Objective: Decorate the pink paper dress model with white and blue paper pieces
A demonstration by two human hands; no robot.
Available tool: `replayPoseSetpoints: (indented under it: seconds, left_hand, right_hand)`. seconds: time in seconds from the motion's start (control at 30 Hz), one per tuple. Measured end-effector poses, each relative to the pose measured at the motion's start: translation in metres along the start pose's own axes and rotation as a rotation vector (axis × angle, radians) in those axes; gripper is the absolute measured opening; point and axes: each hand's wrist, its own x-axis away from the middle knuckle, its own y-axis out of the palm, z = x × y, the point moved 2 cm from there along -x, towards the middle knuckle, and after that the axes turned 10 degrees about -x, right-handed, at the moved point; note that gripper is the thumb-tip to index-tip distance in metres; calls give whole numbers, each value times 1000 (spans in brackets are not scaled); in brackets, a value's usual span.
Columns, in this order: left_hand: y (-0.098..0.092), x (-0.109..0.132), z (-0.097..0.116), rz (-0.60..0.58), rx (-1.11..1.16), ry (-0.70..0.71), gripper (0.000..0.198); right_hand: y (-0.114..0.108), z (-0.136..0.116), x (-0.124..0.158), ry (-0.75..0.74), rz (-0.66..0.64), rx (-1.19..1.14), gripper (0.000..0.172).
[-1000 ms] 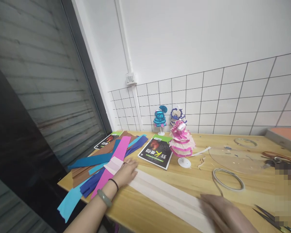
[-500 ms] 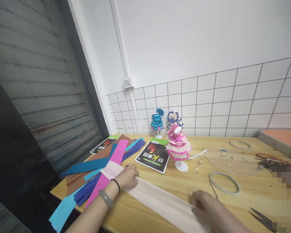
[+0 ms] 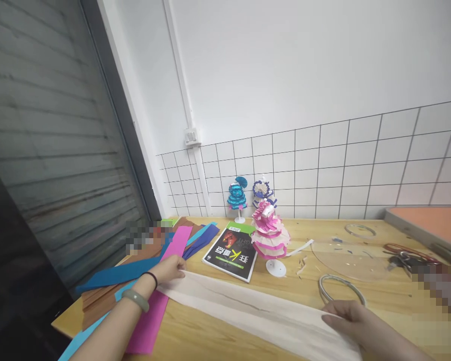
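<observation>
A long white crepe paper strip (image 3: pixel 244 303) stretches across the front of the table, with a lengthwise crease along its middle. My left hand (image 3: pixel 168 272) is closed on its left end, over a magenta paper strip (image 3: pixel 146 328). At the other end, my right hand (image 3: pixel 346 317) pinches the white strip's upper edge between thumb and fingers. Brown paper (image 3: pixel 97 303), a dark blue strip (image 3: pixel 116 275) and light blue pieces lie in a pile around my left forearm.
Behind the strip stand a pink-and-white paper-dressed figure (image 3: pixel 270 238), a teal one (image 3: pixel 237 196) and a blue-and-white one (image 3: pixel 263 193). A book (image 3: pixel 231 255) lies beside them. Wire coils (image 3: pixel 342 286), paper scraps and scissors (image 3: pixel 406 258) are on the right.
Both hands have moved apart, drawing the white strip wider. My left hand has shifted left and my right hand right. The camera view has also shifted a little.
</observation>
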Motion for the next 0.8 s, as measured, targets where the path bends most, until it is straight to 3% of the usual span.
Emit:
replayPoseSetpoints:
  seconds: [0.13, 0.57, 0.8]
  left_hand:
    - [-7, -4, 1, -40, 161, -11, 23]
    - [-15, 6, 11, -122, 533, -37, 41]
    - [-4, 6, 4, -97, 589, -35, 43]
  right_hand:
    - [-26, 7, -2, 2, 6, -12, 48]
    - [-85, 48, -8, 55, 65, -83, 46]
    - [-84, 50, -4, 57, 152, -63, 48]
